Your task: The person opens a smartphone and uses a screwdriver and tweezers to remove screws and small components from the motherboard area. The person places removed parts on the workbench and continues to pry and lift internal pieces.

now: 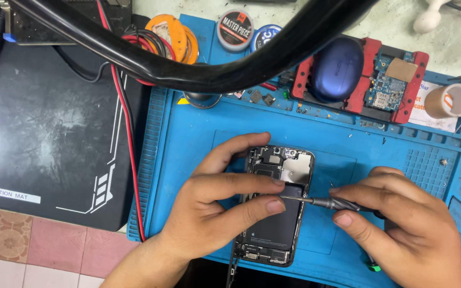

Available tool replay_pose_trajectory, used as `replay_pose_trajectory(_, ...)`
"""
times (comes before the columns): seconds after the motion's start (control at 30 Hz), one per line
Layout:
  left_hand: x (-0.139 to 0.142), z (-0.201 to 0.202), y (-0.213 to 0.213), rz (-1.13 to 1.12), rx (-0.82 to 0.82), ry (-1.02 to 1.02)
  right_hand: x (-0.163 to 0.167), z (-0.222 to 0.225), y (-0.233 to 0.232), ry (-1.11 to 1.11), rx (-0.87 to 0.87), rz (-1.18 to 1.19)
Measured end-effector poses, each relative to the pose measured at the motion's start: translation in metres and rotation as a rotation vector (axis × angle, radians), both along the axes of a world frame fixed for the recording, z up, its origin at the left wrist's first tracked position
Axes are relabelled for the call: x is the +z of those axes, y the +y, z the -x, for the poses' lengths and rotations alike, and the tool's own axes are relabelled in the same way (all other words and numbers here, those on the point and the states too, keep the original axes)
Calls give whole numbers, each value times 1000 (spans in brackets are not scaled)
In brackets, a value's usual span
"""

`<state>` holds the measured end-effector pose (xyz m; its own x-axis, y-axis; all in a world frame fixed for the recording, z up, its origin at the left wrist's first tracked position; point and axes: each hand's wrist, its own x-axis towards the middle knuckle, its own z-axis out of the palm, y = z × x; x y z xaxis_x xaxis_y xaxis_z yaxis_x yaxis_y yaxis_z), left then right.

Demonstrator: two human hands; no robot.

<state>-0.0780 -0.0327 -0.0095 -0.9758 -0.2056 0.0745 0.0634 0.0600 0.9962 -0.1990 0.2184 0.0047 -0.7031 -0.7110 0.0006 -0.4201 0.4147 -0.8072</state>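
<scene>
An opened phone (pixel 281 176), its back removed, lies on the blue work mat (pixel 188 138) showing its black battery and metal shields. My left hand (pixel 214 205) rests on the phone's left edge, thumb and fingers pressing on it. My right hand (pixel 401 224) holds a thin grey screwdriver (pixel 321 202), whose tip points left and touches the phone near my left thumb, at the top of the battery.
A red holder (pixel 358 101) at the back carries a circuit board and a dark blue oval case. Tape rolls and round tins stand along the back. A black mat lies to the left, with red and black cables. A thick black hose arches overhead.
</scene>
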Motion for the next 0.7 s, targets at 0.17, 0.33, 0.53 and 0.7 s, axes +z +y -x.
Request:
replay_pose_trajectory(0.17, -2, -1, 0, 16, -7, 10, -2, 0, 0, 39, 27, -8)
replay_pose_trajectory(0.33, -4, -1, -1, -21, -20, -26, -5, 0, 2, 29, 17, 24)
replay_pose_trajectory(0.53, -6, -3, -2, -41, -7, -37, -8, 2, 2, 63, 25, 46)
replay_pose_trajectory(0.7, -9, -3, -3, -64, -19, -53, -11, 3, 3, 119, 60, 50)
